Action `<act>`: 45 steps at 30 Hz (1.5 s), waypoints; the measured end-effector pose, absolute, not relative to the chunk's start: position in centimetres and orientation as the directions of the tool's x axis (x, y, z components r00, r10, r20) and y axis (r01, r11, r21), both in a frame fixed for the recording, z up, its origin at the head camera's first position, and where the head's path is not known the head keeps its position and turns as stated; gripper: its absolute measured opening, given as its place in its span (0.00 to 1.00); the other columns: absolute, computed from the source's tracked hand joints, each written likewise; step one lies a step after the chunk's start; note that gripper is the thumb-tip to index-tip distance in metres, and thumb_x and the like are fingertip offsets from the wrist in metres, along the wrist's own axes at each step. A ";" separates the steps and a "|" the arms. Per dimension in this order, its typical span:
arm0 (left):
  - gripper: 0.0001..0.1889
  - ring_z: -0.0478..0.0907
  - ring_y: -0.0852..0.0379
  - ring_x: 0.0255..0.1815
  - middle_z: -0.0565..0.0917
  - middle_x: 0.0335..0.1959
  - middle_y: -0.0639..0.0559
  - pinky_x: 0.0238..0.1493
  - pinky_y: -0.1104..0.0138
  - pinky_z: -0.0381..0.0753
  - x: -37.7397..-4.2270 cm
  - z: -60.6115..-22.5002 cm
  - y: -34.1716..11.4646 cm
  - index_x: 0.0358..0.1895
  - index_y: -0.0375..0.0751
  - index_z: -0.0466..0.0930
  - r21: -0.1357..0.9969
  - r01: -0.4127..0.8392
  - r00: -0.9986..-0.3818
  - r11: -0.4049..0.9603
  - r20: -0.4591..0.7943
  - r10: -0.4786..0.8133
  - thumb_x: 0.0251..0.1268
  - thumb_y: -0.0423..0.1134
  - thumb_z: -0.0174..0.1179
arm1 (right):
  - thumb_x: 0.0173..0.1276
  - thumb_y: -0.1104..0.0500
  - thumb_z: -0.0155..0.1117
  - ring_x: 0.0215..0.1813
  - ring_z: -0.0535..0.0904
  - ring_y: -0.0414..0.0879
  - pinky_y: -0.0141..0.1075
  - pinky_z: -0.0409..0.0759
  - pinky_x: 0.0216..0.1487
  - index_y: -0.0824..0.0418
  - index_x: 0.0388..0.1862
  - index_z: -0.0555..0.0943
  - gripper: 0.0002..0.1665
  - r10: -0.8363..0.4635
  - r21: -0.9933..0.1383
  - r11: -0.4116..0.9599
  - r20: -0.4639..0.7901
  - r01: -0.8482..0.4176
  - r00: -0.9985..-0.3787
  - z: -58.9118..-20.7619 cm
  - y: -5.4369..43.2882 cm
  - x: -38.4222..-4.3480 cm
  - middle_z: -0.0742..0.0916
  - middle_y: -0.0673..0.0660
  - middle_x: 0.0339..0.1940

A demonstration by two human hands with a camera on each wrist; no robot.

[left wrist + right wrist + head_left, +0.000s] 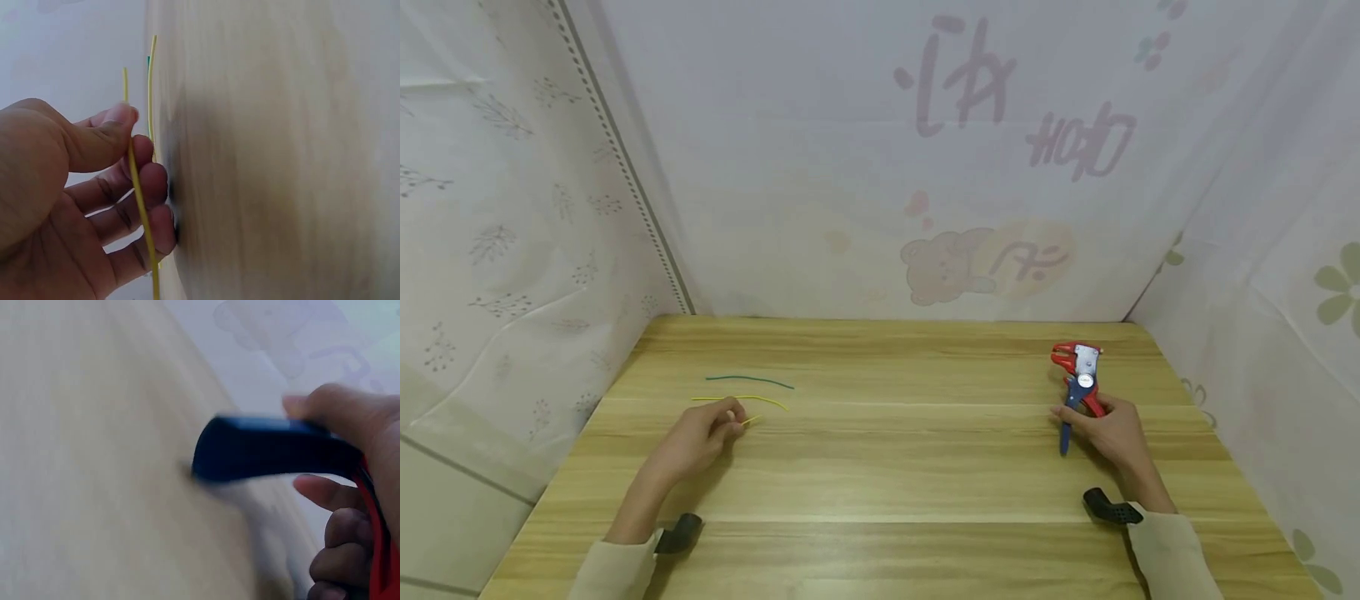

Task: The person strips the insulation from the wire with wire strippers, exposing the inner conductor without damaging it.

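Observation:
My left hand (pixel 696 440) pinches a thin yellow wire (pixel 139 187) between thumb and index finger, the other fingers curled loosely behind it. Just beyond that hand, a second yellow wire (pixel 769 401) lies on the table, and farther back rests a green wire (pixel 748 379). Over on the right, my right hand (pixel 1116 435) grips a wire stripper (pixel 1086 362) with red jaws, a silver head and red and blue handles. Its head points away from me. The blue handle (pixel 269 450) juts out past the thumb in the right wrist view, and the red handle is partly hidden by the hand.
The wooden table (pixel 895 467) spreads between the two hands. A printed cloth wall (pixel 805 208) stands along its far edge, with more cloth at both sides. Black wrist devices (pixel 679 533) sit on both sleeves.

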State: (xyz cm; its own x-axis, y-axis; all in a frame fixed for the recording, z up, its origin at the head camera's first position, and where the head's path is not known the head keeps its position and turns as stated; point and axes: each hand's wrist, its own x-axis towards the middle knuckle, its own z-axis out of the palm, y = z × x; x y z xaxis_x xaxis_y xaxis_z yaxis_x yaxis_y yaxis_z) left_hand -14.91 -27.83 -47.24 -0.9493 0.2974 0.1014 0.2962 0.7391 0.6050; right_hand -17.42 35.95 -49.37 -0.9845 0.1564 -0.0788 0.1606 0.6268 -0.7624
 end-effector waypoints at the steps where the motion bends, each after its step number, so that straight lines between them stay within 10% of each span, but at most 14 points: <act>1: 0.06 0.67 0.64 0.25 0.79 0.26 0.56 0.26 0.68 0.67 -15.0 -47.3 -27.8 0.42 0.43 0.79 0.605 0.298 -0.950 0.738 0.110 0.294 0.73 0.27 0.62 | 0.64 0.35 0.75 0.41 0.71 0.41 0.31 0.68 0.32 0.70 0.55 0.82 0.41 0.155 -0.778 0.605 -0.093 0.168 -0.984 -49.3 35.9 -17.5 0.84 0.56 0.36; 6: 0.04 0.67 0.61 0.27 0.78 0.27 0.55 0.28 0.68 0.70 -15.3 -47.3 -27.4 0.41 0.40 0.78 0.611 0.288 -0.954 0.737 0.118 0.276 0.76 0.28 0.59 | 0.67 0.39 0.74 0.49 0.70 0.34 0.30 0.65 0.39 0.67 0.61 0.84 0.38 0.114 -0.838 0.521 -0.120 0.162 -0.986 -48.9 36.0 -17.6 0.91 0.48 0.53; 10: 0.03 0.70 0.59 0.30 0.78 0.30 0.53 0.31 0.68 0.72 -15.4 -47.3 -27.0 0.41 0.38 0.76 0.634 0.267 -0.957 0.726 0.087 0.275 0.77 0.30 0.58 | 0.70 0.42 0.73 0.43 0.67 0.43 0.38 0.61 0.34 0.67 0.61 0.84 0.34 0.097 -0.874 0.465 -0.110 0.143 -0.989 -49.1 36.2 -17.5 0.91 0.42 0.48; 14: 0.03 0.71 0.58 0.31 0.77 0.31 0.53 0.32 0.68 0.74 -15.6 -47.4 -26.5 0.42 0.38 0.75 0.648 0.270 -0.955 0.712 0.088 0.282 0.79 0.31 0.56 | 0.73 0.47 0.71 0.51 0.74 0.31 0.24 0.70 0.43 0.69 0.63 0.83 0.31 0.048 -0.937 0.331 -0.099 0.109 -0.994 -49.8 36.7 -17.5 0.89 0.37 0.50; 20: 0.03 0.69 0.59 0.29 0.76 0.29 0.52 0.31 0.68 0.72 -16.0 -47.4 -26.1 0.43 0.38 0.73 0.665 0.279 -0.956 0.693 0.120 0.269 0.81 0.29 0.53 | 0.81 0.72 0.52 0.61 0.85 0.49 0.40 0.80 0.62 0.85 0.72 0.59 0.28 -0.261 -0.986 -0.142 0.121 -0.086 -0.958 -51.1 37.2 -18.1 0.85 0.63 0.64; 24: 0.03 0.69 0.58 0.27 0.76 0.28 0.51 0.28 0.68 0.71 -16.1 -47.3 -26.0 0.44 0.35 0.73 0.688 0.268 -0.957 0.674 0.113 0.266 0.82 0.29 0.51 | 0.83 0.77 0.35 0.64 0.81 0.63 0.53 0.75 0.63 0.79 0.78 0.50 0.28 -0.434 -0.922 -0.387 0.212 -0.031 -0.875 -51.6 37.2 -18.4 0.77 0.74 0.70; 33: 0.02 0.74 0.58 0.29 0.79 0.28 0.49 0.30 0.68 0.74 -16.1 -47.6 -25.3 0.46 0.34 0.73 0.722 0.271 -0.956 0.636 0.125 0.265 0.81 0.28 0.51 | 0.84 0.75 0.26 0.53 0.86 0.57 0.60 0.76 0.61 0.63 0.77 0.61 0.29 -0.474 -0.842 -0.530 0.192 0.104 -0.859 -51.6 36.6 -18.1 0.84 0.67 0.52; 45: 0.04 0.76 0.58 0.28 0.83 0.29 0.48 0.30 0.68 0.76 -16.5 -47.7 -23.9 0.49 0.32 0.78 0.714 0.299 -0.950 0.633 0.162 0.266 0.78 0.26 0.55 | 0.81 0.76 0.21 0.48 0.82 0.57 0.61 0.78 0.63 0.77 0.78 0.46 0.28 -0.555 -0.789 -0.603 0.309 0.118 -0.772 -52.0 36.2 -18.3 0.80 0.66 0.47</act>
